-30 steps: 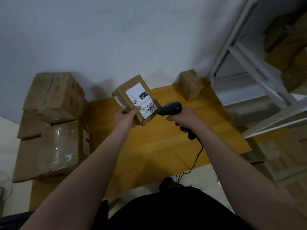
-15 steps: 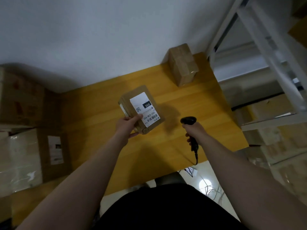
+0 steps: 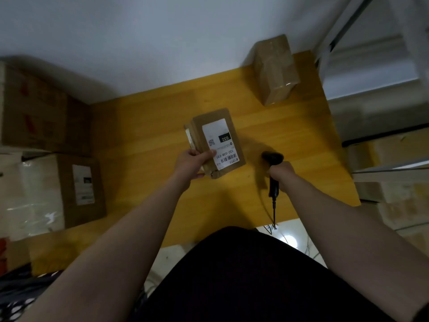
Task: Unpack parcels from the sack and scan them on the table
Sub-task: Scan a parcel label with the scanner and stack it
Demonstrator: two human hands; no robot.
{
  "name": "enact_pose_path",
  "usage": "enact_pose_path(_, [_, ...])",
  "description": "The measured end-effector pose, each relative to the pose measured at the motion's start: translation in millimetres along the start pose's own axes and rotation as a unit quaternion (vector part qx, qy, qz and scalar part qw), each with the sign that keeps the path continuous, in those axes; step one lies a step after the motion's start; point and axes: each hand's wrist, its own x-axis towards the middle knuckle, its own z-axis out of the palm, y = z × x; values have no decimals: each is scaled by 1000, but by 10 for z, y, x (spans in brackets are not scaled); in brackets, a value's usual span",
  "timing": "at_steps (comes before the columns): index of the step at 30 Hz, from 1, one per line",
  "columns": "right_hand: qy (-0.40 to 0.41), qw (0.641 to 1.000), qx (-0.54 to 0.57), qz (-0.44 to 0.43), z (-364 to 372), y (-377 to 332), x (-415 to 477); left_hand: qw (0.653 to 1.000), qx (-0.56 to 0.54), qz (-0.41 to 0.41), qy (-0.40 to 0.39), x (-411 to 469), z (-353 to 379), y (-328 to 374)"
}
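left grip [image 3: 193, 161] holds one parcel [image 3: 217, 138]; right grip [image 3: 282, 171], one scanner [image 3: 273, 158].

- I see a plain pale wall [image 3: 139, 31] on the far side.
- A yellow wooden table [image 3: 148, 126] stands against it.
- White metal shelving [image 3: 339, 24] rises at the right.
- Near me, the glossy pale floor [image 3: 289, 231] catches a glare.

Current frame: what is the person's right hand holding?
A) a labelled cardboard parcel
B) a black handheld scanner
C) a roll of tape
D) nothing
B: the right hand grips the black scanner by its handle, while the left hand holds the labelled parcel.
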Motion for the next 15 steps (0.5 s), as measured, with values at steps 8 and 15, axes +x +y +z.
enact_pose_path(8, [85,992,-25,-90,86,-243,-803,999,-29,45,-6,-609,-501,-133])
enact_pose_path(15, [-59,931,143,-332,381,-229,-2263,986,-39,161,-18,-1569,-1243,-358])
